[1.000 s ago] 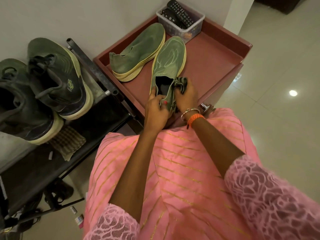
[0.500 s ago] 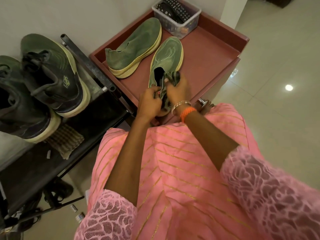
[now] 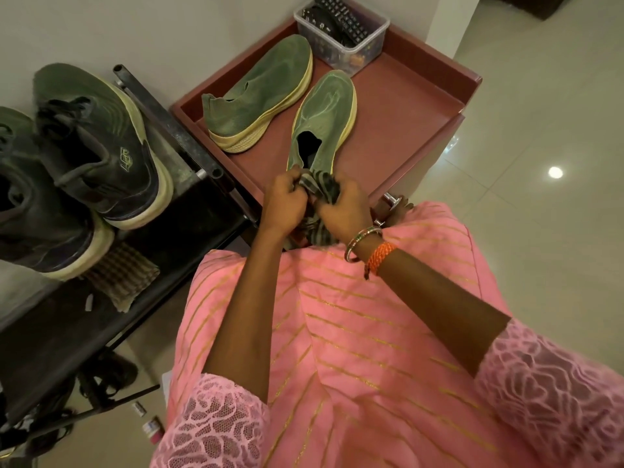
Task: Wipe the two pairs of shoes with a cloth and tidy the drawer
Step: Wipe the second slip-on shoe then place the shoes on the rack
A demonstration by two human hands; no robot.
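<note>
a: while both hands bunch the striped cloth (image 3: 319,187), where's the shoe?
b: near green shoe (image 3: 326,119) upright in the drawer (image 3: 405,123), heel touching cloth. left hand (image 3: 283,204), right hand (image 3: 344,207), fingers curled on cloth.

Red drawer (image 3: 415,106): two green slip-ons (image 3: 261,92) (image 3: 326,118) lie side by side at its left half; a clear box (image 3: 368,45) sits at the far edge. Black shelf (image 3: 57,332): two dark sneakers (image 3: 98,146) (image 3: 30,204) and a folded cloth (image 3: 125,278) near the front edge.

no readable text; sneaker (image 3: 98,146) logo illegible.
</note>
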